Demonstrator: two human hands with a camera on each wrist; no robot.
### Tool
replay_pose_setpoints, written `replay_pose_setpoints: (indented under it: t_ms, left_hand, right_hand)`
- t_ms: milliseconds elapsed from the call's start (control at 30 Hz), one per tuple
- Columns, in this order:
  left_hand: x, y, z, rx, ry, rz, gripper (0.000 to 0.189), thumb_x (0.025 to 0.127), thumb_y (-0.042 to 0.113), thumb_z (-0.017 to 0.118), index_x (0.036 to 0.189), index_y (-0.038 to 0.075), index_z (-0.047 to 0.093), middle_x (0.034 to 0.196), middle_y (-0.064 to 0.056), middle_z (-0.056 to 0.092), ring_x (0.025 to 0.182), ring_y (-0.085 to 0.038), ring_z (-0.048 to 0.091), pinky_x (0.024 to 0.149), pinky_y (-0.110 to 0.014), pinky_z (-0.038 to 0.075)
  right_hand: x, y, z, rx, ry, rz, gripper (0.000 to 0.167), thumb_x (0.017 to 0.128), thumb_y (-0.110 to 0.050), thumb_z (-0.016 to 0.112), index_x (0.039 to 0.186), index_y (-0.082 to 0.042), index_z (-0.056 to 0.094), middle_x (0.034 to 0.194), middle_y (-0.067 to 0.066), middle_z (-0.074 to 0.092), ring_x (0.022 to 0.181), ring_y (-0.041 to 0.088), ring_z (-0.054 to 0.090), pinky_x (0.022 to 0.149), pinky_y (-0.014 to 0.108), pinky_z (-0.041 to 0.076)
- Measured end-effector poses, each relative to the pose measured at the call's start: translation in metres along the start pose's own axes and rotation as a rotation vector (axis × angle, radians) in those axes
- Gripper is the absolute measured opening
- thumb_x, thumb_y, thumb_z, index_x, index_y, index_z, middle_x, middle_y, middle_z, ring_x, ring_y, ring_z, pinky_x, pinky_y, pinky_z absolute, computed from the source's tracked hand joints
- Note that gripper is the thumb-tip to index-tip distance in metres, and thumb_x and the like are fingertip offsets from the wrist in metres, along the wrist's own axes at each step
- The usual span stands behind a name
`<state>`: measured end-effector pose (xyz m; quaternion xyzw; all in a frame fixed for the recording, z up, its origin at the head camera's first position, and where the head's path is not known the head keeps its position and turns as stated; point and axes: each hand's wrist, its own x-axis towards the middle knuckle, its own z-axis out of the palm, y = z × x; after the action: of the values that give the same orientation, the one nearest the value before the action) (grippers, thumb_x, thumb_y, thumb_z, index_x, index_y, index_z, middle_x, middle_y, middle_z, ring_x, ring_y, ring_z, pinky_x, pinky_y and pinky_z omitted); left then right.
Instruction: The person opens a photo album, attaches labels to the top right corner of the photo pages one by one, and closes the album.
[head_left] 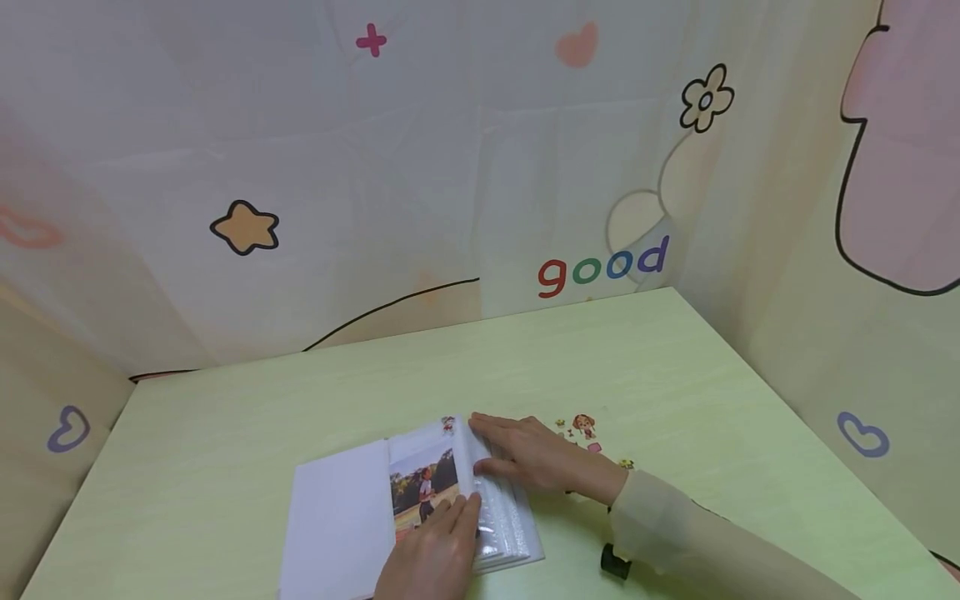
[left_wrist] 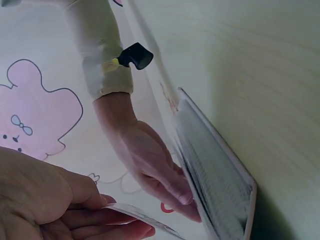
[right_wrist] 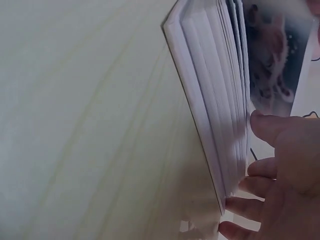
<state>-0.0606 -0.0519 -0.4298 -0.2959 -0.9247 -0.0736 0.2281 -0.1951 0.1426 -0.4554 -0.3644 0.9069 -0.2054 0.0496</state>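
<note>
A photo album (head_left: pixel 330 517) lies spread on the table, its left side blank white. Beside that, a page carries a photo (head_left: pixel 423 483) of a person outdoors and a small cartoon sticker (head_left: pixel 448 425) near its top. My left hand (head_left: pixel 435 550) is at the lower part of this page; in the left wrist view its thumb and fingers pinch a thin page (left_wrist: pixel 135 212). With fingers extended, my right hand (head_left: pixel 540 454) rests on the right-hand stack of clear sleeves. The right wrist view has its fingertips along the edges of the page stack (right_wrist: pixel 215 90).
A sheet of cartoon stickers (head_left: pixel 585 429) lies on the table right of the album, partly behind the right forearm. A small black device (head_left: pixel 615 562) shows at the right sleeve (head_left: pixel 675 521). Printed curtains (head_left: pixel 420 167) enclose the pale green table (head_left: pixel 225 442).
</note>
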Motion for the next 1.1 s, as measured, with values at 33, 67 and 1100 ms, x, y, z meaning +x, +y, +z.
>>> replay_pose_setpoints:
  t_ms: [33,67,1100]
  left_hand:
    - [-0.001,0.000,-0.002,-0.021,0.010,-0.016,0.034,0.084,0.004,0.080,0.116,-0.003,0.072,0.105,-0.013,0.077,0.090,-0.026,0.077,0.066,-0.033,0.062]
    - [-0.001,0.001,-0.005,-0.045,0.024,-0.036,0.035,0.084,0.002,0.080,0.117,-0.003,0.072,0.104,-0.013,0.077,0.088,-0.026,0.077,0.064,-0.033,0.062]
    - [-0.037,-0.068,-0.052,-0.120,0.064,-0.522,0.039,0.083,-0.012,0.074,0.121,-0.015,0.066,0.124,-0.035,0.065,0.095,-0.051,0.070,0.070,-0.057,0.059]
  right_hand:
    - [0.000,0.000,0.000,-0.004,-0.003,0.003,0.067,0.104,-0.037,0.062,0.155,0.001,0.042,0.159,0.018,0.042,0.145,0.034,0.044,0.111,0.057,0.040]
    - [0.000,0.000,0.000,-0.009,-0.005,0.004,0.067,0.103,-0.037,0.063,0.155,0.001,0.042,0.159,0.018,0.042,0.145,0.033,0.044,0.111,0.057,0.040]
    - [-0.001,-0.009,0.000,-0.099,-0.070,0.040,0.067,0.105,-0.041,0.058,0.157,-0.002,0.040,0.163,0.017,0.038,0.149,0.033,0.037,0.112,0.055,0.039]
